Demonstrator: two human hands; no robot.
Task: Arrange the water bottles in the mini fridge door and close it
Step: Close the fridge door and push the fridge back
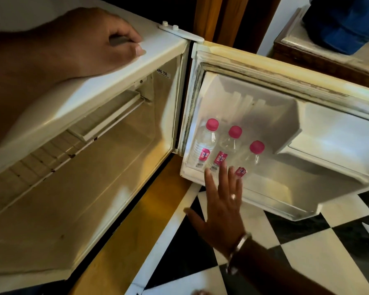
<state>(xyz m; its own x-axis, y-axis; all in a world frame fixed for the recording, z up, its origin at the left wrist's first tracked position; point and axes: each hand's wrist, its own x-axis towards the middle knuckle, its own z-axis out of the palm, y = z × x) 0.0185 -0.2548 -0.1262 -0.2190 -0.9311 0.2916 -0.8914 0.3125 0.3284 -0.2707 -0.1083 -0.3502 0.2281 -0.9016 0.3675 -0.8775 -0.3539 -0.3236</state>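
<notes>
Three water bottles (228,150) with pink caps are standing in a row in the lower shelf of the fridge door (285,116); arranging looks done. Door is hanging wide open, closing not yet done. Right hand (221,211) is hovering just before the bottles, fingers (209,179) spread, holding nothing. Left hand (107,43) is resting on the fridge top (162,50), fingers curled. Bottle bases are hidden behind the right hand and shelf lip.

We rested our left hand (107,45) on the fridge (162,54) top; our right hand (219,211), fingers spread, hovered before three bottles (232,145) standing in the open door (285,128).
</notes>
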